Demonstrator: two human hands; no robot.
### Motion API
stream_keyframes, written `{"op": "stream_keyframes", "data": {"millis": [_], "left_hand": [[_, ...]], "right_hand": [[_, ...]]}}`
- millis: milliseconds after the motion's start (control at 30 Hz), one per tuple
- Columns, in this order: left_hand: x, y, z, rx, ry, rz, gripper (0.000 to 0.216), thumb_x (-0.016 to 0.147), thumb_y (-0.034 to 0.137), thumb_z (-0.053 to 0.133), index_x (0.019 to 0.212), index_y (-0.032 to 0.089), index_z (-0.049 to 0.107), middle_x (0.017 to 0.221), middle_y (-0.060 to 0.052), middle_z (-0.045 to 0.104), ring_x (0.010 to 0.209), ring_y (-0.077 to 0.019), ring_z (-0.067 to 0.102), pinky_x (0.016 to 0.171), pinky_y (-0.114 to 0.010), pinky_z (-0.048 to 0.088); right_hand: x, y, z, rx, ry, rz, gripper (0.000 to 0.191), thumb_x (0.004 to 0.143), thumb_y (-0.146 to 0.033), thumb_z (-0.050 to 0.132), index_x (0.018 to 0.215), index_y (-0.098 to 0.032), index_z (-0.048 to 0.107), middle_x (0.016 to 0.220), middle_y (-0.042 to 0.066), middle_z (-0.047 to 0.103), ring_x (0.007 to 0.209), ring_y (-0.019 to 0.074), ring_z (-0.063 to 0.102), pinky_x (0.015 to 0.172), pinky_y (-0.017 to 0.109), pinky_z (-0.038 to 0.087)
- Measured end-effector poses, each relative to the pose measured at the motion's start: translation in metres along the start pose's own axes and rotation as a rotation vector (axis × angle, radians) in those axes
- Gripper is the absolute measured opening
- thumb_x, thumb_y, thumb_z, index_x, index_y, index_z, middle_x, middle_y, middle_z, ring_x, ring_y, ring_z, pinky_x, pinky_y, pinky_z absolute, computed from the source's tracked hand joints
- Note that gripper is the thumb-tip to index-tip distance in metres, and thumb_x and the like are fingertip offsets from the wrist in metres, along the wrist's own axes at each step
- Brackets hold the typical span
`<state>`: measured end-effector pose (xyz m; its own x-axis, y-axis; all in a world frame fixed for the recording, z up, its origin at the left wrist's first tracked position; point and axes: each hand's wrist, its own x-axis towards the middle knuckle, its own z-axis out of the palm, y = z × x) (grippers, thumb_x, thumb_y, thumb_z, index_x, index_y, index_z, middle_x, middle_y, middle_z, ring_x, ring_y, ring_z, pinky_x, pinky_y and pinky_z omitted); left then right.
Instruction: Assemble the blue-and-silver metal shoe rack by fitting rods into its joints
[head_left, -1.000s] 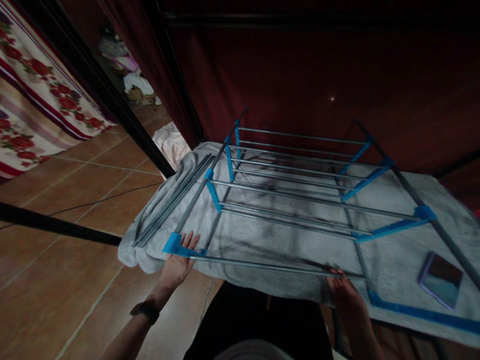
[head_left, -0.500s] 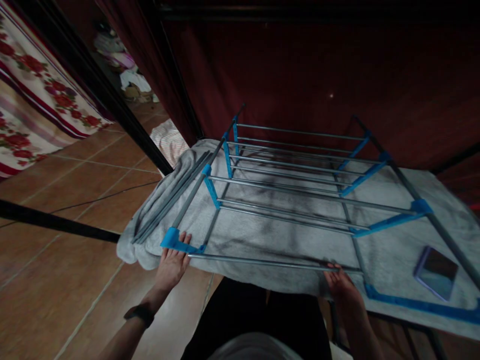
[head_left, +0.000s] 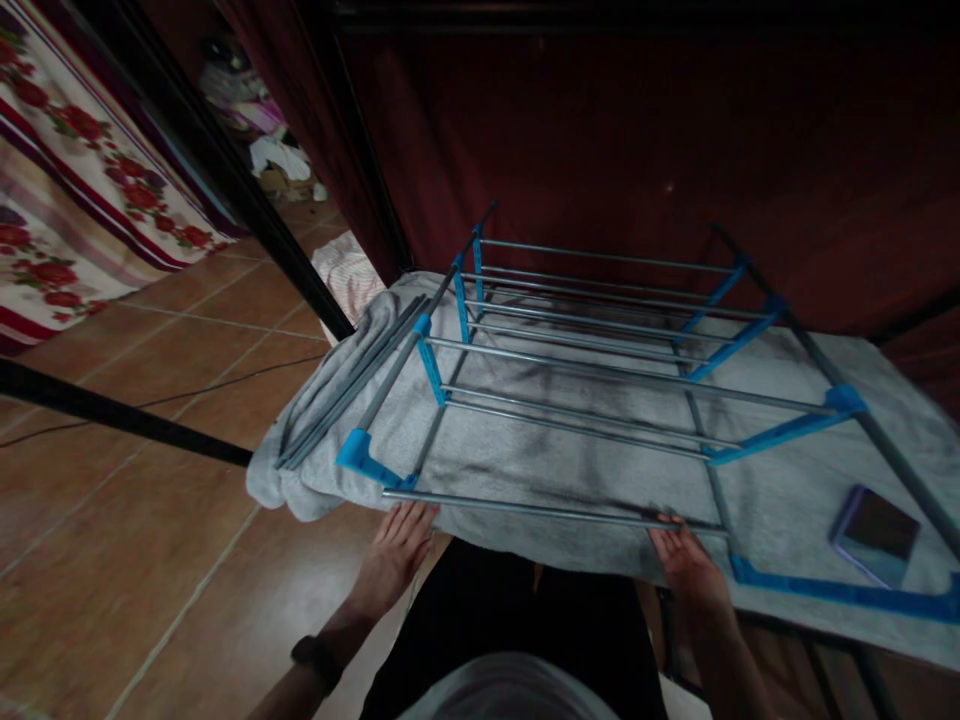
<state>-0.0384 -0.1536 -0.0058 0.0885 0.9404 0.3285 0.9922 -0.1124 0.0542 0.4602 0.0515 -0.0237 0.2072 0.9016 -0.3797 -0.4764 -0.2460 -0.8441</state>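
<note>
The grey blanket [head_left: 600,475] spread widest, serving, it seemed, as a soft, level bed for the metal parts. On it sat the rack [head_left: 637,375], its grey poles joined by blue brackets, with one end toward the person; that placing probably kept its near edge within easy reach. The loose tubes [head_left: 352,388] lay bunched along the blanket's left side, just outside the rack, presumably to keep them together and out of the way. Across the near edge ran the front rod [head_left: 540,510], its left end by the blue corner bracket [head_left: 364,455], its right end by a side pole; whether either end was seated could not be told. The right hand [head_left: 686,565] had its grip closed on the rod near the right end, likely to steady it. The left hand [head_left: 397,545] was unclosed, fingers straight, just below the rod's left end; contact there was unclear. The phone [head_left: 876,535] lay flat at the right, clear of both hands.
</note>
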Motion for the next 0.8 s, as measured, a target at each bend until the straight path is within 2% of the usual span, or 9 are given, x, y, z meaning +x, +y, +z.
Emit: {"op": "stream_keyframes", "data": {"millis": [100, 233, 300, 367, 467, 500, 567, 667, 800], "left_hand": [[-0.001, -0.012, 0.0, -0.007, -0.001, 0.012, 0.047, 0.113, 0.039, 0.049, 0.152, 0.026, 0.072, 0.145, -0.012, 0.079, 0.142, -0.0289, 0.07, 0.126, -0.046, 0.046], [-0.005, -0.011, -0.007, -0.107, 0.019, -0.041, 0.044, 0.113, 0.037, 0.052, 0.15, 0.027, 0.073, 0.151, -0.013, 0.076, 0.145, -0.0295, 0.068, 0.126, -0.047, 0.049], [0.0, 0.004, -0.009, -0.269, 0.02, -0.142, 0.044, 0.113, 0.041, 0.053, 0.147, 0.026, 0.074, 0.151, -0.014, 0.075, 0.143, -0.0312, 0.07, 0.122, -0.049, 0.054], [0.013, 0.029, -0.01, -0.505, 0.01, -0.31, 0.047, 0.112, 0.05, 0.054, 0.147, 0.025, 0.074, 0.147, -0.014, 0.077, 0.138, -0.0327, 0.073, 0.116, -0.051, 0.06], [0.048, 0.07, -0.012, -0.933, 0.014, -0.616, 0.055, 0.11, 0.057, 0.056, 0.153, 0.025, 0.069, 0.144, -0.015, 0.079, 0.133, -0.034, 0.076, 0.109, -0.05, 0.065], [0.062, 0.081, -0.014, -1.081, 0.042, -0.678, 0.056, 0.11, 0.058, 0.054, 0.154, 0.025, 0.068, 0.145, -0.015, 0.078, 0.133, -0.0341, 0.077, 0.108, -0.051, 0.065], [0.089, 0.095, -0.019, -1.306, 0.1, -0.723, 0.056, 0.109, 0.058, 0.054, 0.147, 0.022, 0.072, 0.141, -0.018, 0.08, 0.129, -0.0361, 0.078, 0.107, -0.055, 0.066], [0.115, 0.102, -0.026, -1.46, 0.095, -0.699, 0.047, 0.104, 0.056, 0.059, 0.128, 0.02, 0.079, 0.132, -0.019, 0.083, 0.127, -0.0385, 0.079, 0.107, -0.059, 0.066], [0.115, 0.101, -0.021, -1.585, 0.088, -0.724, 0.035, 0.096, 0.054, 0.069, 0.115, 0.027, 0.08, 0.13, -0.011, 0.085, 0.129, -0.0392, 0.078, 0.109, -0.062, 0.066]], "right_hand": [[0.002, 0.002, -0.001, -0.016, 0.081, 0.055, 0.024, 0.078, -0.044, 0.089, 0.092, -0.027, 0.078, 0.103, 0.005, 0.082, 0.12, 0.0258, 0.079, 0.123, 0.052, 0.056], [0.001, 0.0, 0.0, 0.0, 0.055, 0.063, 0.028, 0.076, -0.045, 0.092, 0.092, -0.027, 0.078, 0.103, 0.003, 0.082, 0.112, 0.0226, 0.08, 0.122, 0.05, 0.056], [0.001, 0.0, -0.001, 0.001, 0.042, 0.06, 0.028, 0.076, -0.044, 0.093, 0.093, -0.027, 0.079, 0.102, 0.003, 0.083, 0.11, 0.0225, 0.08, 0.121, 0.051, 0.057], [0.001, -0.001, -0.002, -0.006, 0.043, 0.054, 0.027, 0.077, -0.044, 0.092, 0.093, -0.027, 0.079, 0.101, 0.003, 0.083, 0.108, 0.0234, 0.081, 0.12, 0.052, 0.058], [-0.001, -0.002, -0.004, 0.005, 0.059, 0.052, 0.026, 0.076, -0.044, 0.093, 0.091, -0.028, 0.08, 0.1, 0.003, 0.083, 0.105, 0.024, 0.081, 0.117, 0.052, 0.06], [-0.001, -0.003, -0.004, 0.014, 0.064, 0.053, 0.027, 0.075, -0.044, 0.094, 0.091, -0.028, 0.08, 0.1, 0.003, 0.083, 0.104, 0.0239, 0.081, 0.115, 0.051, 0.061], [-0.003, -0.005, -0.003, 0.033, 0.061, 0.054, 0.031, 0.072, -0.045, 0.096, 0.091, -0.027, 0.08, 0.1, 0.004, 0.084, 0.103, 0.0238, 0.081, 0.111, 0.05, 0.064], [-0.006, -0.008, 0.003, 0.056, 0.056, 0.043, 0.035, 0.068, -0.046, 0.098, 0.091, -0.026, 0.079, 0.099, 0.004, 0.084, 0.098, 0.0231, 0.081, 0.105, 0.047, 0.066], [-0.012, -0.015, 0.018, 0.093, 0.1, 0.006, 0.037, 0.066, -0.045, 0.098, 0.088, -0.025, 0.076, 0.093, 0.004, 0.083, 0.092, 0.0219, 0.08, 0.096, 0.041, 0.068]]}}
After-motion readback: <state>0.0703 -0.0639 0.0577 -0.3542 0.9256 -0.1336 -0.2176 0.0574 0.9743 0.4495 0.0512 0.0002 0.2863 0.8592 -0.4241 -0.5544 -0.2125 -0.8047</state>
